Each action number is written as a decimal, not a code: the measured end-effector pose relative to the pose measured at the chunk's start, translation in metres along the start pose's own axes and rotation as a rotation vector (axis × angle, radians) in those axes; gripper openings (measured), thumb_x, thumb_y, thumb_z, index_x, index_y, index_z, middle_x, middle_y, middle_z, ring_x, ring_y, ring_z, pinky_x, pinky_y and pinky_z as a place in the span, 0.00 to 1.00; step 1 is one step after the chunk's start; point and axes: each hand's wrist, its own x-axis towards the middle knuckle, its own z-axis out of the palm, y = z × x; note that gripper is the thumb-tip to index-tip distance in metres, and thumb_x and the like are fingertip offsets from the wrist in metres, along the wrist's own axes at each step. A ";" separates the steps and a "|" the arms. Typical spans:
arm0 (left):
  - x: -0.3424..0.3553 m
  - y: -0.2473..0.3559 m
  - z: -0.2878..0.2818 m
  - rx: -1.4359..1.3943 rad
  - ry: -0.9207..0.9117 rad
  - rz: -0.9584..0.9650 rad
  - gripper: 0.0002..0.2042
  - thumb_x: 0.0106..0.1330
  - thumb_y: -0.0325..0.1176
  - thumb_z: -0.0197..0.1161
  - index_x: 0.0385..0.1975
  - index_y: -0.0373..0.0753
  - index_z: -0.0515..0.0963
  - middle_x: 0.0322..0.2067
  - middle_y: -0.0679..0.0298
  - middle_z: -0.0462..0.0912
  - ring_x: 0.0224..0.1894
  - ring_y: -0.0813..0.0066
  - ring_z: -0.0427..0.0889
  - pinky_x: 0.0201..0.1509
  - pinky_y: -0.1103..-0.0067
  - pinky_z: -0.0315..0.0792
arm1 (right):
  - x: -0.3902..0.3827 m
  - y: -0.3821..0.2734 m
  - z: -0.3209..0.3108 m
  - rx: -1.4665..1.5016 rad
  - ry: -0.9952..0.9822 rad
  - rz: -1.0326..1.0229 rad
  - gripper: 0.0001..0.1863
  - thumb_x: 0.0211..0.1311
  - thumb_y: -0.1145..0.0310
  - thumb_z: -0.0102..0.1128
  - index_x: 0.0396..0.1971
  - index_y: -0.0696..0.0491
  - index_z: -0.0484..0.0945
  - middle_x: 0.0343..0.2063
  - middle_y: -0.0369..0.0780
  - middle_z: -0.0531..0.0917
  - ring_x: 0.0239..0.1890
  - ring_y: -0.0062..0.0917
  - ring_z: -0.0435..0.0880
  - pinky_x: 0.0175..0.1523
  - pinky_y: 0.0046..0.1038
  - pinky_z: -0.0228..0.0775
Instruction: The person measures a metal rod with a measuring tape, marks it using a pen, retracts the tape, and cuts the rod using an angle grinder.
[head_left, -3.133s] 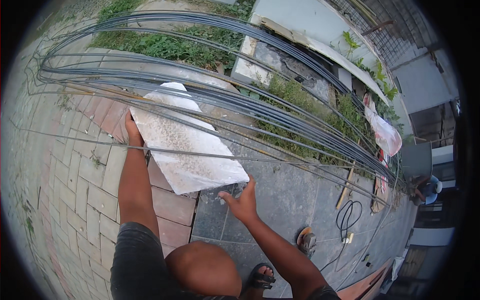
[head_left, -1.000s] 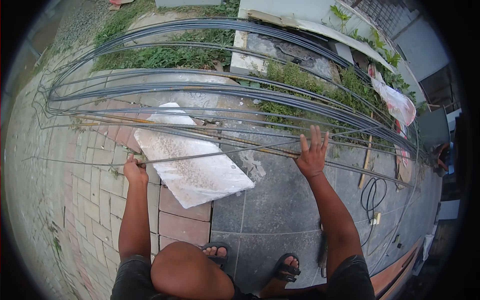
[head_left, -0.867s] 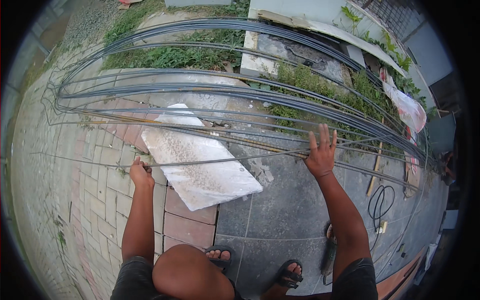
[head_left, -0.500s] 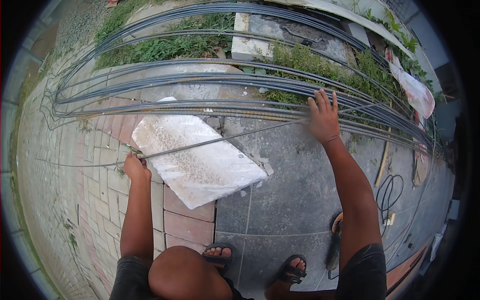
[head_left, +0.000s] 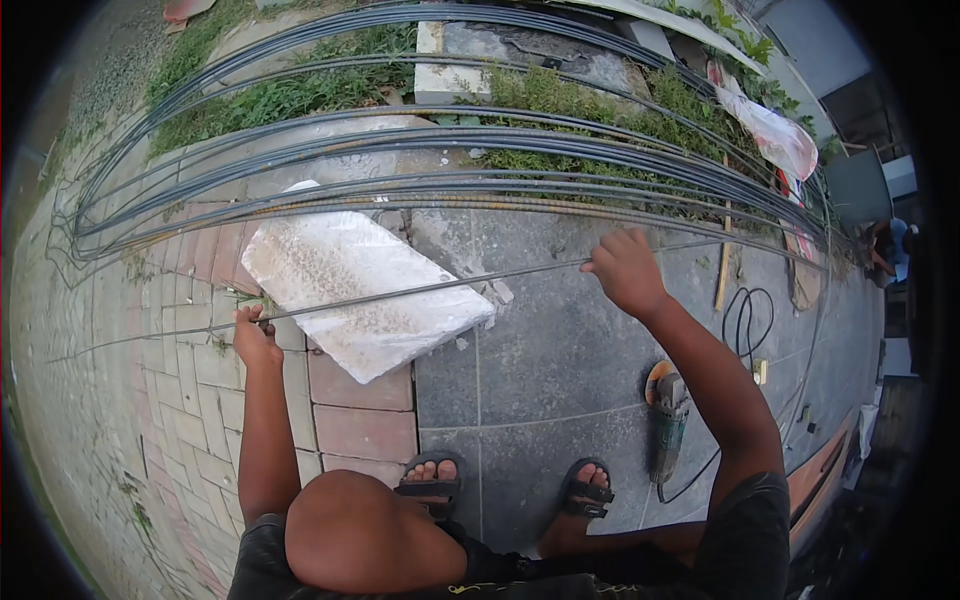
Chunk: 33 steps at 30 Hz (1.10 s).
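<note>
Gripping a thin grey metal rod (head_left: pixel 420 292), the left hand (head_left: pixel 256 340) was just left of the white slab (head_left: pixel 365 290), its grip narrow around the rod. The right hand (head_left: pixel 627 275) was to the right of the slab, its fingers curled into a closed grip on the same rod. Between the hands the rod slanted across above the slab, higher toward the right; whether it touched the slab could not be told. The slab lay partly on pink pavers (head_left: pixel 362 435) and partly on dark tiles (head_left: pixel 540 360). Beyond it stretched a bundle of long bars (head_left: pixel 480 134), the nearest ones crossing over the slab's far end. Nearer than the slab and to its right lay an angle grinder (head_left: pixel 668 430), and farther right, a looped black cable (head_left: pixel 745 325) and a wooden stick (head_left: pixel 723 270). Weeds (head_left: pixel 560 95) grew beyond the slab, to the right.
</note>
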 end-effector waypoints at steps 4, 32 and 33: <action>-0.018 0.003 0.010 0.547 0.400 0.217 0.22 0.72 0.41 0.60 0.59 0.34 0.69 0.51 0.58 0.76 0.49 0.66 0.75 0.49 0.68 0.70 | -0.004 -0.008 0.003 0.101 -0.028 0.032 0.11 0.59 0.63 0.67 0.26 0.51 0.74 0.28 0.37 0.75 0.37 0.32 0.76 0.47 0.36 0.64; -0.218 -0.011 0.110 0.818 -0.990 1.181 0.05 0.61 0.23 0.67 0.35 0.36 0.85 0.33 0.60 0.79 0.39 0.64 0.75 0.45 0.72 0.70 | -0.143 -0.023 -0.078 0.030 -0.180 0.494 0.29 0.63 0.55 0.65 0.60 0.52 0.68 0.57 0.46 0.70 0.62 0.40 0.69 0.68 0.42 0.58; -0.213 -0.024 0.109 0.833 -0.989 1.138 0.05 0.63 0.24 0.66 0.36 0.35 0.85 0.34 0.60 0.79 0.41 0.65 0.76 0.46 0.73 0.70 | -0.173 -0.028 -0.090 0.132 -0.358 0.524 0.30 0.62 0.54 0.66 0.59 0.53 0.68 0.57 0.47 0.70 0.61 0.41 0.70 0.67 0.42 0.60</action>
